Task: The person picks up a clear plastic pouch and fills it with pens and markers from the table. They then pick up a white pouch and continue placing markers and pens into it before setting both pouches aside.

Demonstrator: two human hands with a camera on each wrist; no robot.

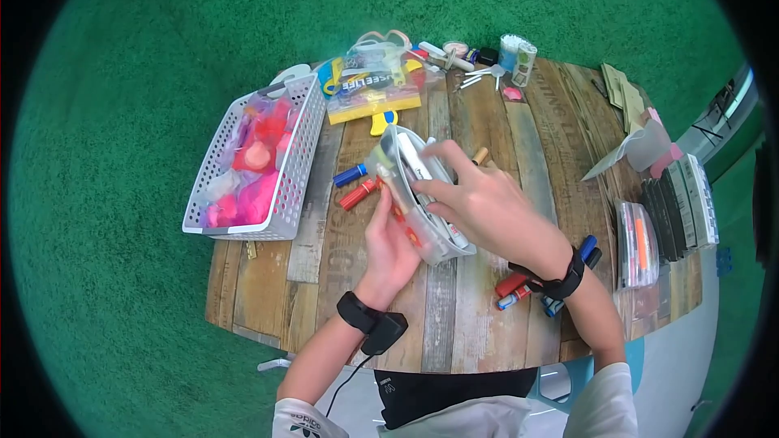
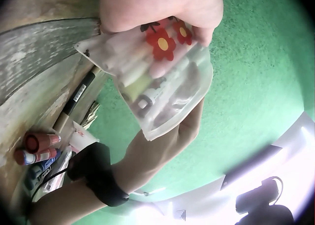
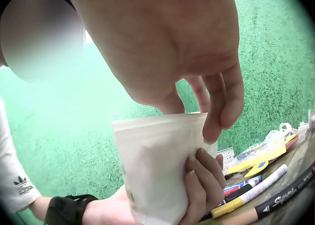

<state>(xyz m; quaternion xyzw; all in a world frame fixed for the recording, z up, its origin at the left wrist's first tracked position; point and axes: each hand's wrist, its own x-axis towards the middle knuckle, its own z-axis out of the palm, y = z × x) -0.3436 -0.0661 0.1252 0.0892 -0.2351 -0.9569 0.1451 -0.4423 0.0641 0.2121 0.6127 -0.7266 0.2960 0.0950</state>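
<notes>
A translucent zip pouch (image 1: 439, 253) printed with red flowers is tilted in front of me, its mouth spread. My left hand (image 1: 389, 247) grips it from below and the side, fingers wrapped round its wall in the right wrist view. White markers (image 1: 411, 156) lie lengthwise inside, blurred through the plastic in the left wrist view. My right hand (image 1: 503, 203) hovers over the mouth with fingers spread and bent downward. Its fingertips reach the rim of the pouch (image 3: 157, 171), the thumb side partly hidden behind it. Nothing shows pinched between those fingers.
Left stands a white basket (image 1: 304, 166) of pink and red bags. Blue (image 1: 350, 175) and red markers (image 1: 357, 195) lie beside the pouch, more below my right wrist. A yellow-edged bag (image 1: 375, 85) and cotton swabs (image 1: 510, 53) sit behind; a pen case (image 1: 637, 243) lies right.
</notes>
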